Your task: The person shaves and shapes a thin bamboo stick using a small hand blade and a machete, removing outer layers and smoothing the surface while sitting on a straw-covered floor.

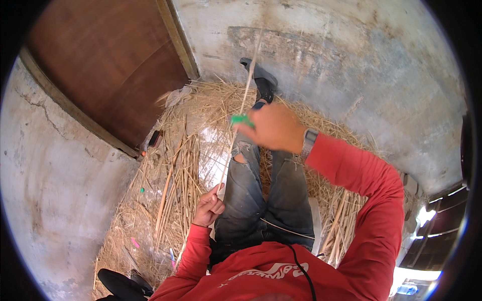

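Observation:
A long, thin, pale strip point(246, 93), like split bamboo or cane, slants up and away across my legs toward the far wall. My left hand point(209, 206) is closed around its nearer part, in front of my left thigh. Farther along, my right hand point(277, 126) is closed with a small green thing point(242, 120) at its fingertips, against the strip. Motion blurs this hand, so the green thing's kind cannot be made out. A watch point(309, 142) sits on my right wrist. Another thin strip point(286, 228) lies across my lap.
Straw-like shavings point(201, 108) and long split sticks point(173, 185) cover the floor around my legs. A brown door point(110, 65) stands at the far left, beside stained walls point(331, 65). A small dark object point(156, 138) lies near the door frame. Black footwear point(118, 283) is at the lower left.

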